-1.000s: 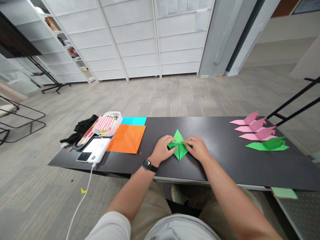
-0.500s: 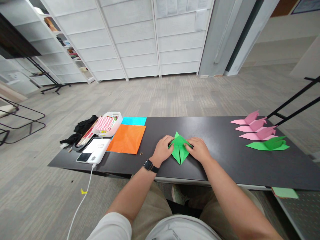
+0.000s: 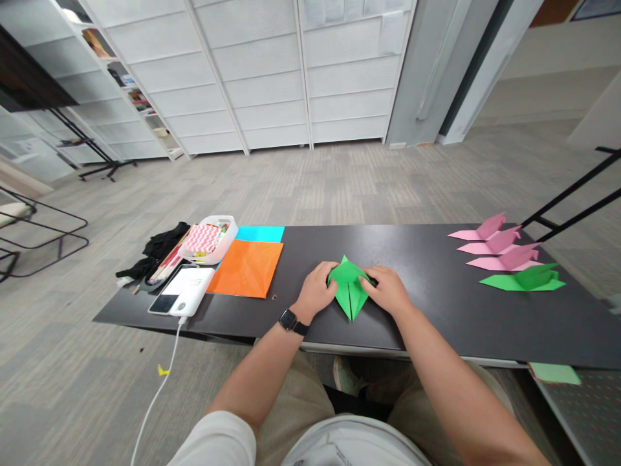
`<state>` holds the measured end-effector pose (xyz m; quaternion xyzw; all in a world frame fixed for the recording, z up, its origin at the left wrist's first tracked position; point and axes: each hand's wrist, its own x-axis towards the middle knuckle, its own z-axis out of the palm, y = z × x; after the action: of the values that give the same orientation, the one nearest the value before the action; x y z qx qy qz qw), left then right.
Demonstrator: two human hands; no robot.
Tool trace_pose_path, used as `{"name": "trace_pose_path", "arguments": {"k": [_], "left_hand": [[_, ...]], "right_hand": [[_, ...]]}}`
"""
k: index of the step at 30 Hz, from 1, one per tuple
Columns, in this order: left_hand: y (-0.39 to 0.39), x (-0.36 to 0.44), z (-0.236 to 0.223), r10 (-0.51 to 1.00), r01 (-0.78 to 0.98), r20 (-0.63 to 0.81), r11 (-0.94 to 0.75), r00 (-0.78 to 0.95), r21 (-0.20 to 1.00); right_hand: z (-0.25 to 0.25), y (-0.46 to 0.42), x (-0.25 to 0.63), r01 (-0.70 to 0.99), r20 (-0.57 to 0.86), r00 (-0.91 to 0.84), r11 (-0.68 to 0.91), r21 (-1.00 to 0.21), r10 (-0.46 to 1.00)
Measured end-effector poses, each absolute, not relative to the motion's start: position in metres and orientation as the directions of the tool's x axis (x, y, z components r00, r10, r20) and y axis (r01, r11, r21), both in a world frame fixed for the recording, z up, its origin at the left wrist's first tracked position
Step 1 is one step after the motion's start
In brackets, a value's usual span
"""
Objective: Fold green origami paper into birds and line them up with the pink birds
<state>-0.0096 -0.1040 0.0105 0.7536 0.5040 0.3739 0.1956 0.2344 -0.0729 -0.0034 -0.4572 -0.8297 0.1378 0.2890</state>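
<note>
In the middle of the black table, a sheet of green origami paper is folded into a kite-like diamond, with a slit down its lower half toward me. My left hand grips its left corner, thumb on top and the fingers curled around the edge. On the opposite side my right hand pinches the right corner in the same way. The fingertips under the paper are hidden. A black watch is on my left wrist.
Orange paper and blue paper lie left, beside a white power bank with a cable, a phone and a white box. Folded pink birds and a green bird stand at right on the table.
The side edges of the green paper are drawn slightly inward, and the slit in its lower half looks narrower. Both hands keep their hold in nearly the same place.
</note>
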Motion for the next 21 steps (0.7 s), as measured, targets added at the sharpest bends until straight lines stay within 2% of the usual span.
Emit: {"name": "trace_pose_path", "arguments": {"k": [5, 11, 21], "left_hand": [[-0.108, -0.012, 0.014, 0.900, 0.522, 0.380, -0.434, 0.213, 0.735], [-0.111, -0.020, 0.016, 0.810, 0.426, 0.484, -0.586, 0.330, 0.690], [-0.111, -0.019, 0.019, 0.788, 0.355, 0.487, -0.609, 0.377, 0.709]], "right_hand": [[-0.002, -0.072, 0.237, 0.632, 0.373, -0.425, 0.565, -0.530, 0.825], [-0.004, -0.072, 0.240, 0.634, 0.346, -0.423, 0.546, -0.547, 0.838], [-0.009, -0.068, 0.242, 0.628, 0.357, -0.325, 0.482, -0.610, 0.876]]}}
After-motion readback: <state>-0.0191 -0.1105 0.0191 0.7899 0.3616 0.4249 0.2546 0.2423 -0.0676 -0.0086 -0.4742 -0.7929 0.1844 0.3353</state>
